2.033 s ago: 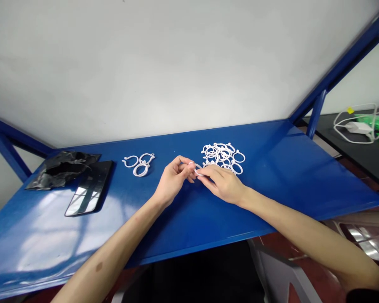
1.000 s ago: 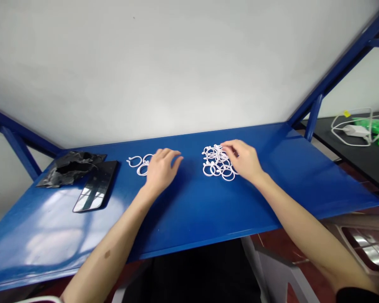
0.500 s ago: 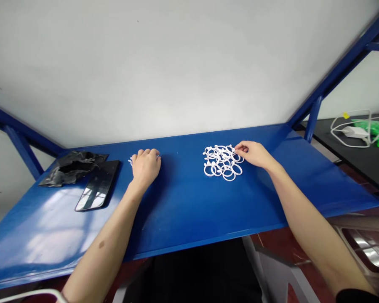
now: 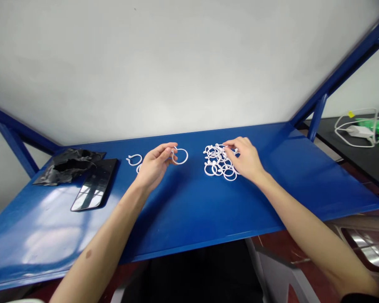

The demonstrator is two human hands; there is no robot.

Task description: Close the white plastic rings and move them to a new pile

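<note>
My left hand [image 4: 153, 165] pinches a white plastic ring [image 4: 180, 156] between thumb and fingertips, just above the blue table [image 4: 189, 210]. Behind that hand a small group of white rings [image 4: 134, 160] lies on the table, partly hidden by it. My right hand [image 4: 244, 159] rests on the right side of a pile of several white rings [image 4: 218, 161], its fingertips pinching at one ring on the pile's top.
A black phone [image 4: 94, 184] lies screen up at the left, beside a crumpled black bag [image 4: 65, 166]. Blue frame bars run up on both sides. A black table with white cable [image 4: 356, 130] and green items stands at the far right.
My left hand left the small group and came right, lifting one ring. My right hand shifted from the pile's right edge onto its top. The view tilted slightly.
</note>
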